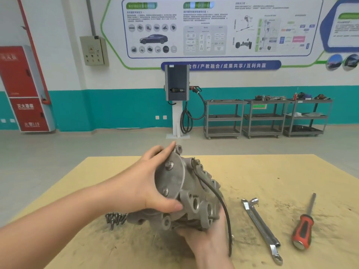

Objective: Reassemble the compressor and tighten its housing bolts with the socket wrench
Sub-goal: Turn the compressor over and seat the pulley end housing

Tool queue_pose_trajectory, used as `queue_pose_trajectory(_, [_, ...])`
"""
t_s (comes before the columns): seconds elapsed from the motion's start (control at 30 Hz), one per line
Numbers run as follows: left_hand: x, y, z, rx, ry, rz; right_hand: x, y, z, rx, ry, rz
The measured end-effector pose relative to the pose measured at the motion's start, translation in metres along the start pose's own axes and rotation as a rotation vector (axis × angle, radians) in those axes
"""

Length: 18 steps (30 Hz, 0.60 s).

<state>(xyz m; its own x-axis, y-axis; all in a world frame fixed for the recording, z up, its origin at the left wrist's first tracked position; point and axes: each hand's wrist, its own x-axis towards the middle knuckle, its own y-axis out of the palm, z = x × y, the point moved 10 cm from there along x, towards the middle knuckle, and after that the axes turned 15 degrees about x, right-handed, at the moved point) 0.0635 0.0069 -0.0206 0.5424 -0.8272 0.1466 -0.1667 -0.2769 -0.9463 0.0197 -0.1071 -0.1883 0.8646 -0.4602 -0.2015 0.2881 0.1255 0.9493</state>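
Compressor (186, 193) sits tilted near the middle of the bench (272, 171), held between both hands and partly lifted, its round end cover facing up and to the left. Left hand (153, 183) wraps over that cover, fingers curled round the far rim and thumb pressed on the near edge. Right hand (206, 235) cups the lower flange from beneath, fingers hidden under the casting, so how firmly it holds cannot be told.

Biggest risk, as I judge it, is weight: the casting is heavy and dusty, the grip is on smooth rounded metal, and a slip would drop it onto the bench or pinch the right hand's fingers underneath. A black cable (223, 206) loops from the top of the housing down past the right wrist; turning the body could trap it between the halves or snag it.

Bolts (115, 218) lie in a loose cluster just beside the housing on the left, touching or nearly so; setting the body down carelessly could scatter them or land on them. Grit on the bench could get onto the mating faces and spoil the seat.

Wrench (262, 228) and a red-handled screwdriver (304, 228) lie to the right, apart from the hands, so tightening seems not yet begun; bolts tightened unevenly could cock the cover.
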Motion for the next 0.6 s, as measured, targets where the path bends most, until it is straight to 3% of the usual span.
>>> queue_pose_trajectory(0.13, [-0.014, 0.027, 0.026, -0.181, 0.016, -0.049, 0.004, 0.008, 0.026, 0.123, -0.066, 0.067])
queue_pose_trajectory(0.27, [-0.007, 0.076, 0.034, -0.186, 0.051, -0.068, 0.009, 0.011, 0.050, 0.032, -0.103, 0.153])
queue_pose_trajectory(0.37, [0.011, 0.103, 0.027, -0.260, 0.166, -0.080, 0.010, 0.005, 0.073, 0.004, -0.197, 0.149])
queue_pose_trajectory(0.6, [0.042, 0.138, 0.045, -0.265, 0.143, -0.006, 0.006, -0.013, 0.111, 0.010, -0.490, 0.034])
